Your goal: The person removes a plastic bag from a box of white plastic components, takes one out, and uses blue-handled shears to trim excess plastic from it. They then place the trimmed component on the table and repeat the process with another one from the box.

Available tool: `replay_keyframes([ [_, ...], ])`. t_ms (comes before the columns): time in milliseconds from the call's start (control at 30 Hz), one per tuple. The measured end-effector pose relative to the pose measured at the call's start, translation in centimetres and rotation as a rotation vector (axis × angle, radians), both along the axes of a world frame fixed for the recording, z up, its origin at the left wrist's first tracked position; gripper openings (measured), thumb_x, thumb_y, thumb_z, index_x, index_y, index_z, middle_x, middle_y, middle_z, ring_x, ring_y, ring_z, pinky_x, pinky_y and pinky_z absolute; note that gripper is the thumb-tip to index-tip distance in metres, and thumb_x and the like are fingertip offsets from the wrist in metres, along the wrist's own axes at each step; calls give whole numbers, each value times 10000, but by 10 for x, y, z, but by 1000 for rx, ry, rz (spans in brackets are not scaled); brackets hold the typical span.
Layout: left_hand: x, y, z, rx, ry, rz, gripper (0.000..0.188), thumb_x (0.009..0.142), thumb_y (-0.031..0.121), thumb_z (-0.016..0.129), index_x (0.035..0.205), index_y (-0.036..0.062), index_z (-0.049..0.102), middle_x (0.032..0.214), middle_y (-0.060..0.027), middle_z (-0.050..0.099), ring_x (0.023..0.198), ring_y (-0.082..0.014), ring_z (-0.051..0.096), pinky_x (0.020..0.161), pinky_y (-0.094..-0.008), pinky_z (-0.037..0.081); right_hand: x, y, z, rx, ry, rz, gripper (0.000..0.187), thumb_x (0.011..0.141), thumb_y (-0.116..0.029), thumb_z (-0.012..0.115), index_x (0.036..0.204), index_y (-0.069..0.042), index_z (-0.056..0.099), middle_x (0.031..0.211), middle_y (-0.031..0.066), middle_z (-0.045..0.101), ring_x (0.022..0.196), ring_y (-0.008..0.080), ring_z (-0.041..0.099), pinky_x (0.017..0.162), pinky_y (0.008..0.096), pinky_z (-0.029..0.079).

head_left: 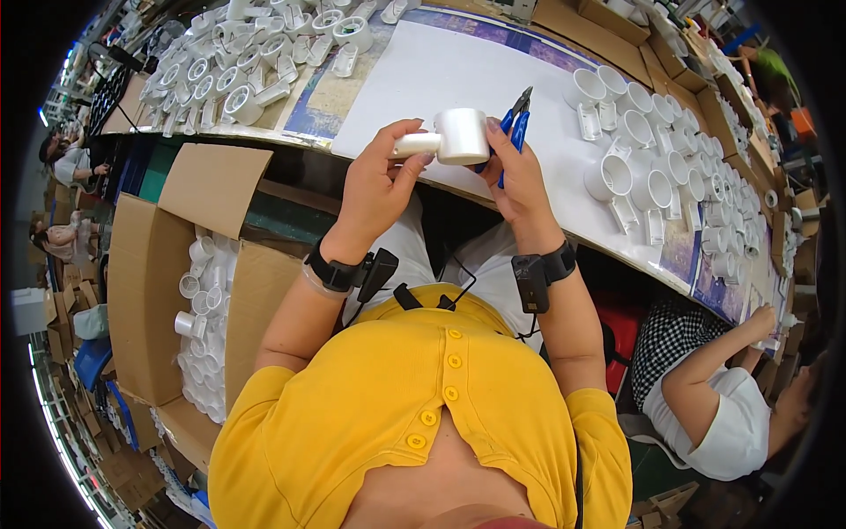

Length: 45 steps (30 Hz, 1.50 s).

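Note:
A white plastic cup-shaped part with a short, wide handle (462, 137) is held up over the near edge of the table. My left hand (383, 172) is closed on its handle, thumb below and fingers above. In my right hand (518, 181) is a pair of blue-handled side cutters (518, 126), jaws pointing up and away from me. The fingers of that hand also press against the right side of the part's round cup. The lower grips of the cutters are partly hidden by the fingers and the cup.
Many similar white parts (610, 179) stand in rows on the table's right. Another heap of them (242, 104) lies at the far left. A cardboard box (132, 291) beside my left arm holds more. At the right, a person in a white shirt (731, 432) works at the table.

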State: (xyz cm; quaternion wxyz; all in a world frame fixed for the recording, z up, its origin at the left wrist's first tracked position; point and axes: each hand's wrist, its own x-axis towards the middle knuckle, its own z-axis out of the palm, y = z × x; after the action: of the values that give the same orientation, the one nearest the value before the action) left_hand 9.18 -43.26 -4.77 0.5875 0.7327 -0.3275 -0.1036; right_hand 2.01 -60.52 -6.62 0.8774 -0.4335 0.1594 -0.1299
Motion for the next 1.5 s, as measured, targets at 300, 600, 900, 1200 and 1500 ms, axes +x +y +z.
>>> replay_keyframes([
  [300,-4,-3,-4,13,-102,52,315,887,62,565,1186,21,474,968,-101,623,851,-142,637,737,-239,518,-1,6,-1,25,-34,-9,356,949,-305,457,1162,-23,501,1085,84,555,1012,195,551,850,357,474],
  [600,-4,-5,-9,-107,17,36,272,897,54,544,1155,8,471,972,-109,618,841,-138,640,724,-227,517,0,8,-2,-112,-13,-52,355,944,-310,466,1163,-31,489,1076,68,546,989,173,548,827,333,478],
  [900,-4,-7,-17,-183,23,36,264,896,33,535,1149,5,465,1042,-109,597,859,-152,639,736,-235,520,2,12,3,-207,-14,-105,357,912,-304,532,1138,-31,490,1033,55,549,950,150,554,810,306,471],
  [1200,-2,-12,-26,-129,-233,164,230,861,32,581,1083,16,525,952,-94,597,791,-161,635,658,-246,506,11,20,1,-718,71,-233,380,860,-223,619,1126,14,484,1018,86,552,929,147,551,793,290,476],
  [1500,-1,-11,-25,-202,-112,154,226,863,43,582,1080,18,526,951,-102,592,780,-170,643,658,-246,509,14,17,0,-433,32,-193,349,915,-256,531,1134,12,487,1014,85,555,900,154,566,771,287,500],
])
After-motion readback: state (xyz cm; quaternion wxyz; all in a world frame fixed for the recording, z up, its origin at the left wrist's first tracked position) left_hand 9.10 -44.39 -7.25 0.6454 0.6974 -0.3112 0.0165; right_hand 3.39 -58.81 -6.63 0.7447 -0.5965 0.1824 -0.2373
